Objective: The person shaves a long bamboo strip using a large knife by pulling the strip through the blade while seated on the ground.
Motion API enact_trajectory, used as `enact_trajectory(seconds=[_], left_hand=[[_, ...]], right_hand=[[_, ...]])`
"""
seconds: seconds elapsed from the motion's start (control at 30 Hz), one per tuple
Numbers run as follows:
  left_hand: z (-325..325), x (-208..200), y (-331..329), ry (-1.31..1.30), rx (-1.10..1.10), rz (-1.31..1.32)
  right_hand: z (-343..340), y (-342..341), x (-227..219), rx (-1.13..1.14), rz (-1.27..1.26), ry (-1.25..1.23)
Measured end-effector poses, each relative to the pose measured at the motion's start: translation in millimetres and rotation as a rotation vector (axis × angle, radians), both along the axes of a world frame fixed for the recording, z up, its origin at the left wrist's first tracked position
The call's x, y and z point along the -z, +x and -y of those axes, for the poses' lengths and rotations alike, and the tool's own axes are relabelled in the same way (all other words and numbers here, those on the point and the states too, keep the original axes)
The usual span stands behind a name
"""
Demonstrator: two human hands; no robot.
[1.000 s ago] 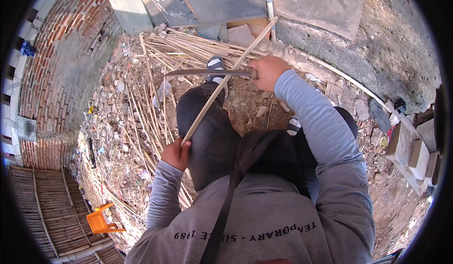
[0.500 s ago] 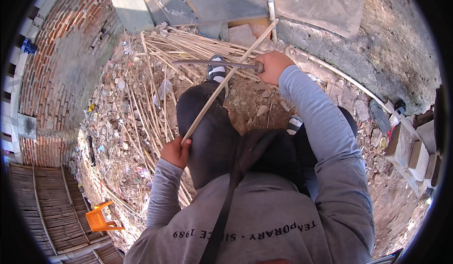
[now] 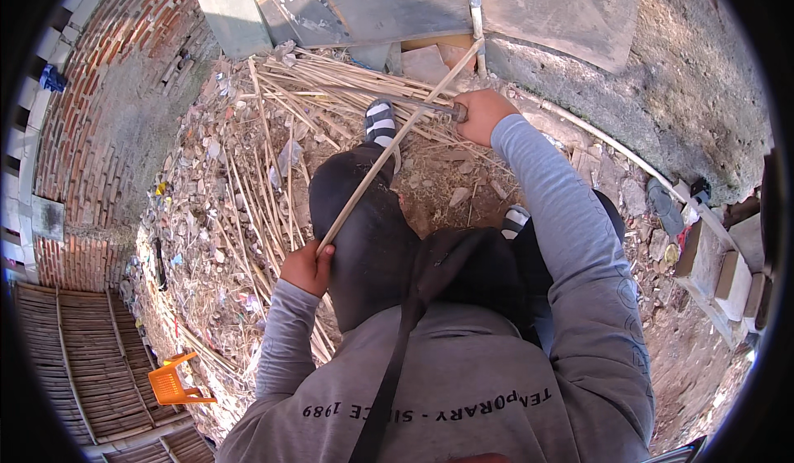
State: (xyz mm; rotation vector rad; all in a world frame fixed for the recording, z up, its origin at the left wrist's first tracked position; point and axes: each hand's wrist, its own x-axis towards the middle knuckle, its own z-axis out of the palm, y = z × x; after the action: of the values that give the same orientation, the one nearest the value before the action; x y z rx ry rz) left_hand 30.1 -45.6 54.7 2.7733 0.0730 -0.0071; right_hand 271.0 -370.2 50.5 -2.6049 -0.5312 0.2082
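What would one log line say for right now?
left hand: holding light wooden strip | right hand: gripping long knife | view: knife and strip cross

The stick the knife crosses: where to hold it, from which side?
Probably at its near end, from the left, where the left hand holds it. The stick is long and slim, slanting away to the upper right; in this view the knife crosses it nearer the far end, well away from that spot.
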Motion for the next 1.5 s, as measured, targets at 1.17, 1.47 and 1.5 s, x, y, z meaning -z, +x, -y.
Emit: enact_trajectory(seconds=[1.17,1.47,1.5], left_hand=[[-6.8,-1.8,-1.9,-0.044,-0.038,-0.061],[-5.6,5.2,-1.6,-0.007,-0.002,0.041],[-4.6,3.2,0.0,-0.005,-0.002,0.040]], right_hand=[[3.0,7.6,17.0,0.066,0.090,0.035],[-1.7,8.7,17.8,-0.009,0.054,0.111],[2.9,12.8,23.5,0.014,0.073,0.117]])
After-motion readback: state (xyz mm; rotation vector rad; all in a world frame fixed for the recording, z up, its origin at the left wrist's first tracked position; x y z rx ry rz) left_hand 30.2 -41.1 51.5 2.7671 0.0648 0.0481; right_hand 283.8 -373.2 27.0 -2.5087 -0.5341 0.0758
